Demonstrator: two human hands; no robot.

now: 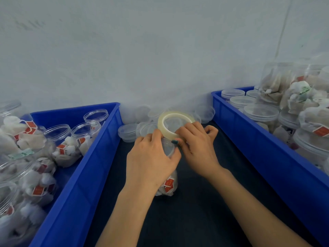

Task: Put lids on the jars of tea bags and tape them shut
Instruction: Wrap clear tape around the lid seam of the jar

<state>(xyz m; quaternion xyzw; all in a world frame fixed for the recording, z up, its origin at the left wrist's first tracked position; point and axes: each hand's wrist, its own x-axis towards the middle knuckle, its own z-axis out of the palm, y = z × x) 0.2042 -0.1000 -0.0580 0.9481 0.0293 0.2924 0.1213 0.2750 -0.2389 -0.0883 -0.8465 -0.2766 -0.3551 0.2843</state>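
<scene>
Your forearms (128,211) run up a narrow lane of dark tabletop (204,220) between a blue left crate (80,175) and a blue right crate (267,157), with loose lids (128,132) closing its far end. Your left hand (151,157) curls over the top of the jar (169,186) standing mid-lane. Your right hand (195,148), touching it, pinches the tape roll (175,115) tilted just beyond the jar's top.

Jar mostly hidden
The left hand (151,161) covers the top of the jar (170,182); beyond the jar, the right hand (195,147) hides the tape roll's (175,114) near rim.
</scene>
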